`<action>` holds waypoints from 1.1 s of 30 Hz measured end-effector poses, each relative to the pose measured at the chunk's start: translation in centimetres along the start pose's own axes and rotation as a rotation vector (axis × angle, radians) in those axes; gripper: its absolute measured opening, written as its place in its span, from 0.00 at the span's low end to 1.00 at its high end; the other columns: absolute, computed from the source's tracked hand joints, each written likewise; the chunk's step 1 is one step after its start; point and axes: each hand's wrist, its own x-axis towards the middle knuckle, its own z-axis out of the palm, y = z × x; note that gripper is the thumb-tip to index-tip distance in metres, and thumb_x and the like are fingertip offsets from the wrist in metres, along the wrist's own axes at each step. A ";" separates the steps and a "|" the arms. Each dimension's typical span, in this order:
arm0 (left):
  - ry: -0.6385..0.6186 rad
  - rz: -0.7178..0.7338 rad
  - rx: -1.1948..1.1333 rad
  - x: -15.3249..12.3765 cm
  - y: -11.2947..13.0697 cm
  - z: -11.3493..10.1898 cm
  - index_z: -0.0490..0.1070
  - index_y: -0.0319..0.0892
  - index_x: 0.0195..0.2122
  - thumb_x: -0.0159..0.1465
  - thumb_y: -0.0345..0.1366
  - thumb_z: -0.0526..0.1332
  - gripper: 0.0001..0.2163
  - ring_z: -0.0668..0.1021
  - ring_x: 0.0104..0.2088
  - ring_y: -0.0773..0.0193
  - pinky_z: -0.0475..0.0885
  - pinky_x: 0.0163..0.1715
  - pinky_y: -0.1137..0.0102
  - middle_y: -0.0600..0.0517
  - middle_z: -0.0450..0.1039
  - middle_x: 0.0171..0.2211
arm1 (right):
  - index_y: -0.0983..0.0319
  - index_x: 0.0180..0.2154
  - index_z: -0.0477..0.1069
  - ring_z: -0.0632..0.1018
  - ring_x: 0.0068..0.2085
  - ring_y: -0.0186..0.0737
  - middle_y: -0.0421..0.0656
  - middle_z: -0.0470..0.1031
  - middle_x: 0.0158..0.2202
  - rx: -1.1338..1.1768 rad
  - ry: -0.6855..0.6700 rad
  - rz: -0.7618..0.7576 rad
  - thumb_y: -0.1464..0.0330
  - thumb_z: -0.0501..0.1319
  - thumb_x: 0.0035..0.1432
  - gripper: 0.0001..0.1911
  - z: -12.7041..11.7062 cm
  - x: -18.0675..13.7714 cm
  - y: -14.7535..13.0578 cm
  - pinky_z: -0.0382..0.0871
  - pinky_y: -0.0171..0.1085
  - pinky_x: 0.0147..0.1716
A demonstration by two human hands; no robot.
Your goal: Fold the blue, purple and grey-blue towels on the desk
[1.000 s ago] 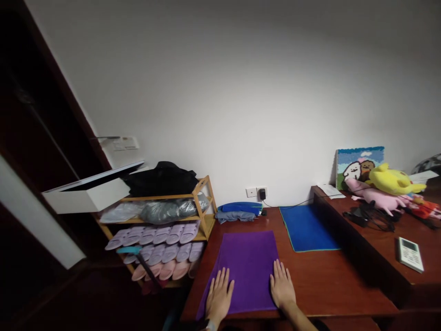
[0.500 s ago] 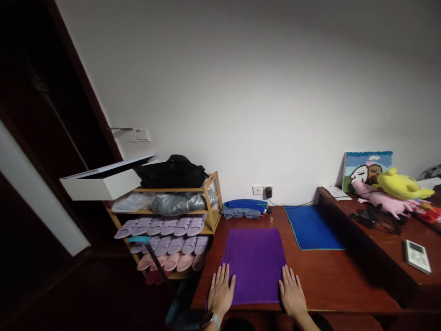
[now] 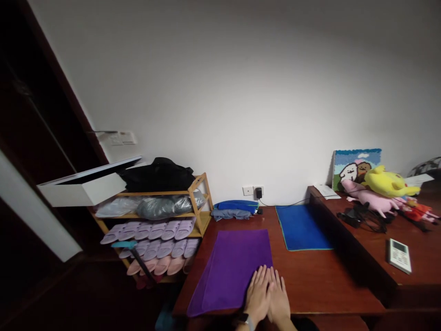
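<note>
A purple towel [image 3: 230,266] lies flat on the dark red-brown table [image 3: 310,280], near its front edge. My left hand [image 3: 257,295] and my right hand [image 3: 278,299] rest side by side, touching each other, at the towel's near right corner. Both lie flat with fingers stretched forward. The left hand is on the cloth, the right one along its right edge. Neither holds anything.
A blue towel [image 3: 300,227] lies further back on the right. Folded blue cloths [image 3: 234,210] sit by the wall socket. A raised desk [image 3: 389,243] on the right carries plush toys [image 3: 382,186], cables and a remote [image 3: 398,255]. A slipper rack [image 3: 155,230] stands left.
My left hand has slid from the towel's left side across to the right, meeting my right hand. The towel's near left edge now looks doubled over. The camera view shifted slightly.
</note>
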 end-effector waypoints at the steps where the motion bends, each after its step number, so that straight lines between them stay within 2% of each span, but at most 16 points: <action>1: -0.035 -0.010 -0.028 0.4 0.9 0.4 0.46 0.49 0.74 0.76 0.47 0.37 0.26 0.56 0.72 0.60 0.55 0.72 0.55 0.54 0.49 0.73 | 0.60 0.71 0.50 0.46 0.74 0.48 0.43 0.44 0.75 0.002 -0.003 -0.001 0.68 0.45 0.65 0.34 0.0 0.0 0.0 0.41 0.55 0.72; 3: -0.092 -0.021 -0.047 0.4 1.1 0.5 0.45 0.48 0.74 0.76 0.47 0.34 0.27 0.56 0.72 0.61 0.54 0.72 0.55 0.54 0.48 0.74 | 0.59 0.72 0.49 0.46 0.74 0.48 0.43 0.44 0.75 -0.004 -0.006 0.007 0.68 0.44 0.65 0.34 0.1 0.1 0.0 0.40 0.54 0.72; 5: -0.120 0.004 -0.016 -0.5 -0.4 0.0 0.42 0.49 0.74 0.76 0.49 0.36 0.27 0.54 0.73 0.60 0.53 0.73 0.54 0.55 0.47 0.74 | 0.61 0.71 0.50 0.46 0.74 0.49 0.43 0.44 0.75 -0.018 -0.003 0.013 0.67 0.43 0.66 0.33 0.2 0.1 -0.1 0.40 0.55 0.72; 7: -0.104 0.005 0.045 -2.2 -2.9 -0.7 0.40 0.49 0.74 0.76 0.50 0.38 0.28 0.53 0.73 0.58 0.53 0.72 0.53 0.55 0.45 0.74 | 0.63 0.71 0.51 0.46 0.74 0.50 0.45 0.44 0.75 -0.024 0.010 0.019 0.65 0.41 0.68 0.32 0.4 0.1 -0.2 0.40 0.55 0.72; 9: -0.064 -0.055 0.117 -4.1 -5.9 -1.5 0.40 0.49 0.74 0.76 0.51 0.38 0.28 0.54 0.73 0.58 0.54 0.72 0.53 0.54 0.45 0.74 | 0.65 0.71 0.51 0.47 0.74 0.50 0.46 0.44 0.75 -0.015 0.027 0.037 0.62 0.39 0.70 0.33 0.5 0.1 -0.2 0.40 0.54 0.72; 14: 0.048 -0.304 0.275 -8.4 -13.5 -2.7 0.48 0.45 0.73 0.75 0.52 0.41 0.29 0.57 0.72 0.55 0.57 0.70 0.53 0.51 0.50 0.73 | 0.66 0.71 0.51 0.48 0.74 0.49 0.44 0.45 0.74 0.008 0.034 0.051 0.61 0.39 0.69 0.33 0.7 0.1 0.1 0.41 0.53 0.72; 17: 0.133 -0.390 0.332 -10.1 -16.0 -2.5 0.53 0.44 0.72 0.74 0.51 0.44 0.29 0.60 0.71 0.53 0.58 0.70 0.51 0.48 0.54 0.72 | 0.67 0.71 0.51 0.48 0.74 0.49 0.45 0.45 0.74 0.001 0.025 0.052 0.60 0.39 0.69 0.34 0.6 0.1 0.2 0.42 0.52 0.73; 21: 0.249 -0.398 0.375 -10.8 -16.3 -1.8 0.57 0.42 0.71 0.73 0.48 0.46 0.28 0.63 0.70 0.52 0.58 0.69 0.52 0.47 0.57 0.71 | 0.66 0.72 0.50 0.49 0.74 0.48 0.44 0.45 0.74 -0.033 0.004 0.066 0.59 0.38 0.69 0.35 0.5 0.1 0.2 0.43 0.52 0.72; 24: 0.290 -0.374 0.379 -10.9 -16.0 -1.5 0.59 0.42 0.70 0.73 0.47 0.46 0.28 0.65 0.69 0.52 0.59 0.69 0.52 0.47 0.60 0.70 | 0.67 0.72 0.49 0.48 0.74 0.47 0.43 0.44 0.75 -0.072 -0.027 0.058 0.59 0.37 0.69 0.35 0.2 0.0 0.3 0.43 0.50 0.72; 29: 0.279 -0.374 0.384 -10.8 -16.1 -1.6 0.60 0.41 0.70 0.73 0.47 0.46 0.28 0.64 0.69 0.52 0.59 0.69 0.52 0.47 0.60 0.70 | 0.66 0.72 0.46 0.49 0.74 0.46 0.41 0.44 0.75 -0.053 -0.067 0.071 0.57 0.35 0.70 0.36 -1.3 0.3 0.5 0.44 0.49 0.72; 33: 0.246 -0.387 0.389 -10.7 -16.0 -1.8 0.60 0.39 0.70 0.73 0.47 0.45 0.28 0.63 0.70 0.52 0.59 0.69 0.52 0.45 0.58 0.71 | 0.65 0.73 0.44 0.47 0.74 0.44 0.40 0.43 0.75 -0.039 -0.046 0.065 0.57 0.34 0.70 0.35 -3.2 2.2 0.1 0.42 0.48 0.72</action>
